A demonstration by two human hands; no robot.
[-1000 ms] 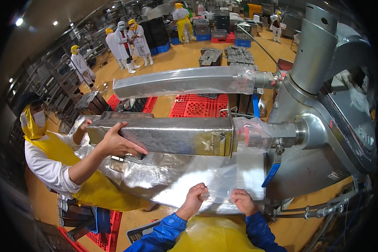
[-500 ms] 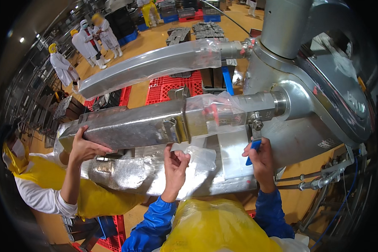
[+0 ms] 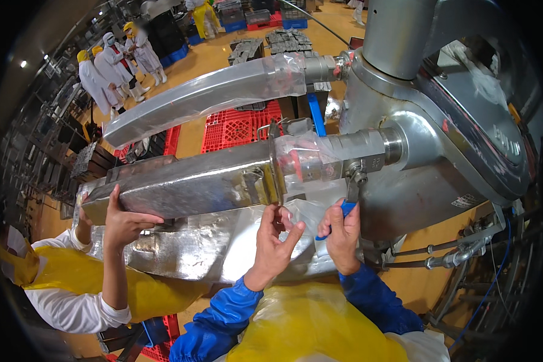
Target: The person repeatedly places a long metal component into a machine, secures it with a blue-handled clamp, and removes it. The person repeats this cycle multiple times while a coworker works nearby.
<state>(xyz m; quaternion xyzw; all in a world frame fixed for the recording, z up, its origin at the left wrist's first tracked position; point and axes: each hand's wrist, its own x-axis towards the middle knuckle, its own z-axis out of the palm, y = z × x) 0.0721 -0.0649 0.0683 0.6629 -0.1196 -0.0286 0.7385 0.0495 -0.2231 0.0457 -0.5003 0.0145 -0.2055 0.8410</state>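
Note:
My right hand [image 3: 342, 235] is closed around the blue handle [image 3: 347, 208] of a valve lever, below a steel pipe [image 3: 356, 148]. My left hand [image 3: 276, 246] has its thumb stretched apart from its bent fingers. Its fingertips are at the lower edge of the end plate [image 3: 276, 166] on a long rectangular metal mould [image 3: 187, 184]. Clear plastic film [image 3: 298, 158] with reddish marks wraps the pipe beside that plate. A co-worker's hand [image 3: 123, 220] supports the mould's far-left end from below.
A large grey machine [image 3: 398, 199] stands at right. A second, film-covered metal arm [image 3: 205, 96] runs behind the mould. Below lies a shiny metal surface [image 3: 181, 256]. Red pallets [image 3: 229, 130] rest on the floor; several people in white coats [image 3: 117, 66] stand far left.
My right hand has swung the blue handle to the left. The mould's end plate is closer to the valve, and my left hand has shifted right, its thumb now apart from the fingers.

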